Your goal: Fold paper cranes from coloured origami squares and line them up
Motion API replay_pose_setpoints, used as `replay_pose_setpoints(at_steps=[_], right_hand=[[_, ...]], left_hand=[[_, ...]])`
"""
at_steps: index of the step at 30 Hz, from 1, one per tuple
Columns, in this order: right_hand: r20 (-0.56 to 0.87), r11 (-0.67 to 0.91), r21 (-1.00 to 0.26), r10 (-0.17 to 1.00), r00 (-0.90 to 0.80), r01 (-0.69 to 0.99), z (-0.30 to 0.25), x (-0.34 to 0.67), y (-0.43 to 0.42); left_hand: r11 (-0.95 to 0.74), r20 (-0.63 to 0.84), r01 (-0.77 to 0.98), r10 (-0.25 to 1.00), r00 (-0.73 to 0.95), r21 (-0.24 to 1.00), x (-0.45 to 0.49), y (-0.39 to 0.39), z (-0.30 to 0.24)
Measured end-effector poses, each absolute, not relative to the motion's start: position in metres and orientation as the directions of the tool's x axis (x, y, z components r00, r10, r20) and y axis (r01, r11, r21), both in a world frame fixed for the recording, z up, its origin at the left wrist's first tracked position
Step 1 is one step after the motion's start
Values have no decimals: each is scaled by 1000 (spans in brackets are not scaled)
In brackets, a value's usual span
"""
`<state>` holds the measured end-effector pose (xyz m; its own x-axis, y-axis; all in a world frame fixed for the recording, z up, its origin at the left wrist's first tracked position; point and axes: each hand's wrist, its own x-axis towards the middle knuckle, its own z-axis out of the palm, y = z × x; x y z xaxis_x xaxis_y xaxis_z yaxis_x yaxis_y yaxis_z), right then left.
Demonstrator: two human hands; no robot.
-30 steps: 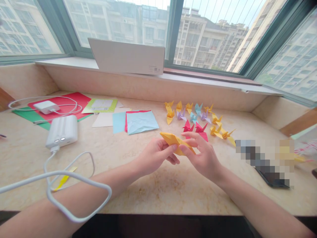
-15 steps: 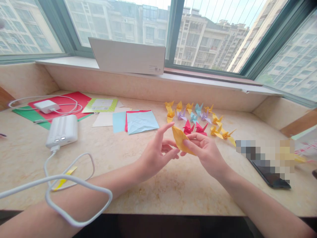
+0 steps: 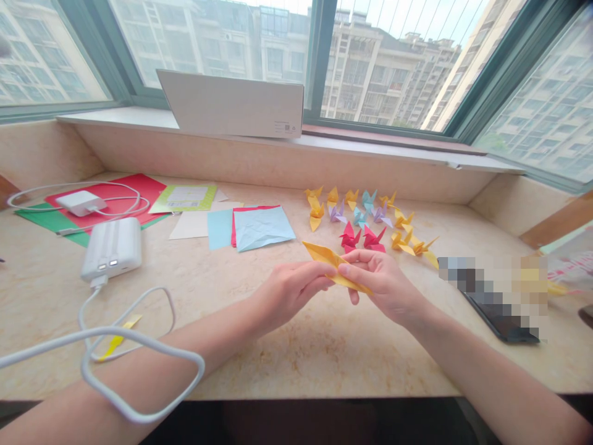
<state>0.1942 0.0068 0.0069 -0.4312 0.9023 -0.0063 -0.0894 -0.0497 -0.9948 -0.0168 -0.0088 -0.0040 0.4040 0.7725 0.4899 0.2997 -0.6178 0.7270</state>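
A piece of folded yellow origami paper (image 3: 319, 252), narrow and pointed, is held above the counter between both hands. My right hand (image 3: 384, 281) pinches it with the thumb on top and the fingers behind. From the other side my left hand (image 3: 291, 289) has its thumb and fingers closed on the paper's near edge; the fingertips partly overlap there. Just beyond the hands stand folded paper cranes: two red cranes (image 3: 351, 237), purple cranes (image 3: 336, 213), blue cranes (image 3: 369, 199) and several yellow cranes (image 3: 316, 216).
Light blue paper (image 3: 264, 228) lies over red paper left of the cranes. Further left are a white power bank (image 3: 112, 247), its cable (image 3: 152, 339) looping over my left forearm, and a white charger (image 3: 80, 203). A dark phone (image 3: 504, 321) lies right. A white box (image 3: 231, 105) leans by the window.
My left hand's raised index finger has come down and closed on the yellow paper. The paper has tilted flatter, its tip now pointing further left. The view has shifted slightly.
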Motion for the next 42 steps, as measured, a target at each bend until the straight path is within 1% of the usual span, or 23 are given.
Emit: replay_pose_setpoints(at_steps=[4, 8, 11, 16, 19, 21, 30, 35, 37, 42], right_hand=[[-9, -39, -998, 891, -455, -57, 9, 195, 6], [-10, -51, -996, 875, -483, -71, 11, 193, 6], [-2, -54, -994, 869, -494, -91, 10, 191, 6], [47, -15, -992, 871, -489, -124, 5, 190, 8], [41, -21, -992, 875, -482, -122, 5, 190, 8], [37, -26, -992, 872, -487, -122, 5, 190, 7], [77, 11, -992, 853, -517, -129, 5, 189, 8], [114, 52, -990, 848, -518, -133, 7, 187, 6], [123, 62, -989, 848, -515, -135, 8, 186, 6], [134, 85, -989, 851, -508, -119, 9, 190, 9]], left_hand=[[-679, 528, 305, 721, 448, 668, -20, -7, -5], [-676, 540, 233, 713, 446, 699, -20, -6, -8], [-626, 499, 250, 757, 422, 739, -17, -7, -7], [-516, 416, 277, 840, 348, 811, -13, -9, -6], [-433, 351, 261, 885, 307, 863, -10, -10, -7], [-414, 335, 242, 891, 307, 878, -9, -9, -8], [-449, 411, 175, 886, 215, 876, -6, -5, -8], [-459, 432, 182, 886, 170, 870, -7, -2, -9], [-445, 419, 142, 890, 178, 884, -7, -3, -9], [-367, 375, -81, 905, 201, 927, -5, -7, -4]])
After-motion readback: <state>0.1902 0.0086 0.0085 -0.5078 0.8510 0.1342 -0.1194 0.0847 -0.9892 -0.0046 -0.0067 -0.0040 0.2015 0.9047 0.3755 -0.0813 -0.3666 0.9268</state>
